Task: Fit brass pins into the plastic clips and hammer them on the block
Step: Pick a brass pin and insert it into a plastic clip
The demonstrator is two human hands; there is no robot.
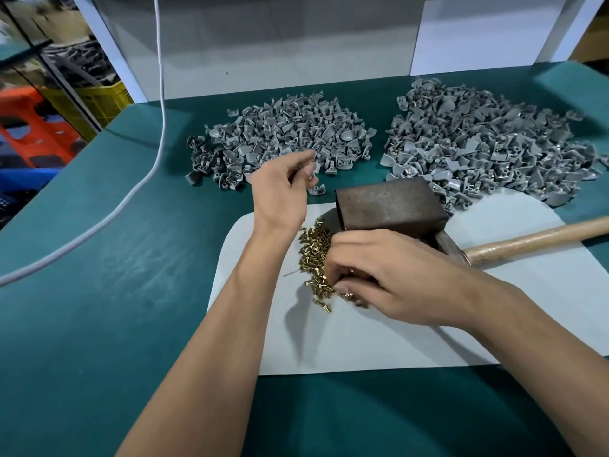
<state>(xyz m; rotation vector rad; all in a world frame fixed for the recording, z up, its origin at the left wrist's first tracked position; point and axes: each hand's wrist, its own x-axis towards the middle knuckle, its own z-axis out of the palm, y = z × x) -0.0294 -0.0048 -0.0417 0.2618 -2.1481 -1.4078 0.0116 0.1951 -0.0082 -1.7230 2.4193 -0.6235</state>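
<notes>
Green tabletop: our right hand (379, 278) pinches brass pins (313, 255); left hand (283, 186), fingers curled, reaches clips (280, 133) at the far edge, grasp unclear.

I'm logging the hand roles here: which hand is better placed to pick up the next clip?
Probably the left hand: it hovers at the near edge of the left pile of grey plastic clips. The right hand is curled in the small brass pins.

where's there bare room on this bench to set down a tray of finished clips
Free: the green mat left of the white sheet, between the cable and the near edge. Crowded: two clip piles at the back, block, hammer and brass pins.
</notes>
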